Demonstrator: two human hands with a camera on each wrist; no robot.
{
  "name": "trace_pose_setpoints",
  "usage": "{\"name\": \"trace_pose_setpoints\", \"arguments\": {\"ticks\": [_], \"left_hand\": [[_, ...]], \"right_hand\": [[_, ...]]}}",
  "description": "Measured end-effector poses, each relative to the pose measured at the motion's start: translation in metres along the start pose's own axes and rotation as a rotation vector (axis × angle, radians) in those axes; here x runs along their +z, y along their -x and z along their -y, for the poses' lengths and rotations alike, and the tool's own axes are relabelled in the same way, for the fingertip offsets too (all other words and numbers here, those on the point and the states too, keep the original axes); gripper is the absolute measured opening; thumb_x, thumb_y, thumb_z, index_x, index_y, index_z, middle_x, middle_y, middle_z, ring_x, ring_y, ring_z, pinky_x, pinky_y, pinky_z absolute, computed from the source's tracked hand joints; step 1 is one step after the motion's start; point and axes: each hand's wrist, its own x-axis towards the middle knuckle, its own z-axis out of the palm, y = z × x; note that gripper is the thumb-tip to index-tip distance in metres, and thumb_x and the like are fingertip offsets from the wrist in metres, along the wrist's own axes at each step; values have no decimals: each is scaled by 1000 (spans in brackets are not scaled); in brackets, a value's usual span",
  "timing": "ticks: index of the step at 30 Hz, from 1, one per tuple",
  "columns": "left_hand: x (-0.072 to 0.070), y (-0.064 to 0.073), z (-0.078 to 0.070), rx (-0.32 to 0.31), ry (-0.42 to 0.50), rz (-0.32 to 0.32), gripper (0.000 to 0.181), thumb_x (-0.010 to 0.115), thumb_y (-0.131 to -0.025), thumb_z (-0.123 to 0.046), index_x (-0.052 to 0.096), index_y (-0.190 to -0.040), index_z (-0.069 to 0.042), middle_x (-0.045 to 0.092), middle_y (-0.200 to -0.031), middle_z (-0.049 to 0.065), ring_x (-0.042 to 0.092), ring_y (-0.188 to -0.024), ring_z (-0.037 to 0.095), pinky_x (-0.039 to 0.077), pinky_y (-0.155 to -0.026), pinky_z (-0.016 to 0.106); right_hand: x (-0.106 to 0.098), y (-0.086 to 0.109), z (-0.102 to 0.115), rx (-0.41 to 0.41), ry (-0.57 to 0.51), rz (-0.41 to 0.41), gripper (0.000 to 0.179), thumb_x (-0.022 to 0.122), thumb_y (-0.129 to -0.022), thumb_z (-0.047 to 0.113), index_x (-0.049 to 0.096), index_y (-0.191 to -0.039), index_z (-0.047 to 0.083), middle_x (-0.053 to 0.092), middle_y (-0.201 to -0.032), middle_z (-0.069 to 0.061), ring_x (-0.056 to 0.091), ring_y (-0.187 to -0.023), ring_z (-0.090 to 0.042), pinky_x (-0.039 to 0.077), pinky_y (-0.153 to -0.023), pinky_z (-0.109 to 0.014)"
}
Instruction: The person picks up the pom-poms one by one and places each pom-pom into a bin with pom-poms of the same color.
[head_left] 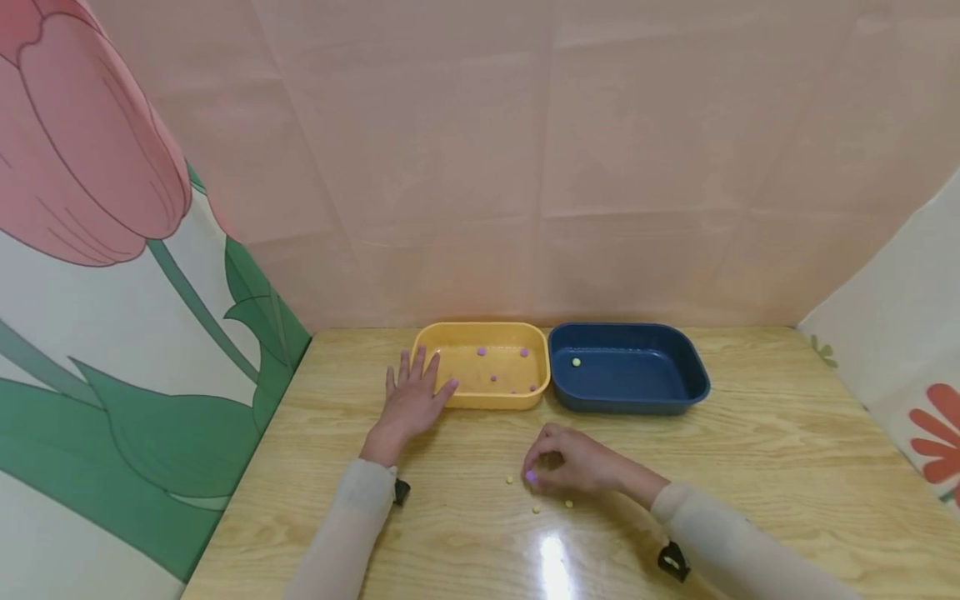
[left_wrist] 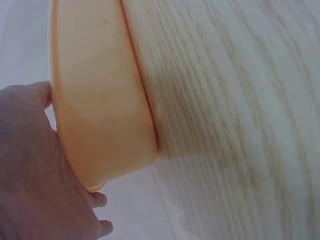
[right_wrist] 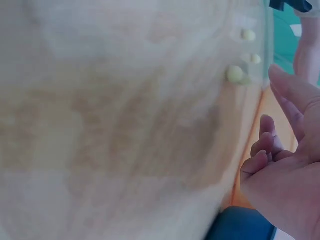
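Note:
My left hand (head_left: 411,404) rests with spread fingers on the left rim of a yellow tray (head_left: 491,402). The left wrist view has the fingers along the rim of the tray's outer wall (left_wrist: 102,100). My right hand (head_left: 573,461) is low over the table in front of the trays, pinching a small purple ball (head_left: 531,477) between thumb and forefinger. Three small pale yellow balls lie close by on the wood, one ball (head_left: 509,480) left of the fingertips and another ball (head_left: 569,503) under the hand. In the right wrist view the purple ball is hidden.
Several purple balls (head_left: 482,352) lie inside the yellow tray. A dark blue tray (head_left: 633,407) stands right beside it, with one pale yellow ball (head_left: 576,362) in it. Behind both trays hangs a pink cloth (head_left: 540,167) at the table's back edge.

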Motion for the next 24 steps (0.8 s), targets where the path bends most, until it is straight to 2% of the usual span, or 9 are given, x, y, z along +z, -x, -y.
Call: {"name": "trace_pose_setpoints", "arguments": {"ticks": [5,10,16,21,24], "left_hand": [[0,0,0,-4,0,3,77,28,-105,-64,20,-163,-15,2,-171,14,-14,-154,37,-8,-119,64],[0,0,-1,-6,14,1,75,30,-105,-62,20,-163,-15,2,-171,13,-15,-154,36,-9,-119,64],[0,1,-1,-6,7,1,77,28,-104,-64,20,-163,-15,2,-171,13,-14,-154,37,-8,-119,64],[1,0,-1,-6,6,-5,76,30,-105,-63,21,-163,-15,3,-171,13,-14,-154,37,-8,-119,64],[1,0,-1,-6,10,-5,75,31,-105,-61,21,-163,-15,3,-171,13,-14,-154,37,-8,-119,64]], "right_hand": [[-10,-4,5,-4,-6,-14,7,77,-92,30,76,-98,27,61,-98,-3,56,-92,-21,47,-81,-33],[-20,-9,9,-16,-33,-44,8,77,-92,28,76,-99,25,62,-99,-5,57,-94,-27,46,-79,-30],[-33,-16,10,-39,-12,-109,9,77,-92,27,76,-100,23,61,-95,-4,55,-86,-29,43,-70,-27],[-44,-21,10,8,-34,-126,11,77,-92,28,77,-102,24,66,-109,-3,58,-96,-28,42,-72,-28],[-51,-23,12,53,-70,-136,13,77,-92,29,77,-104,24,65,-109,-8,57,-91,-24,42,-70,-28]]}}
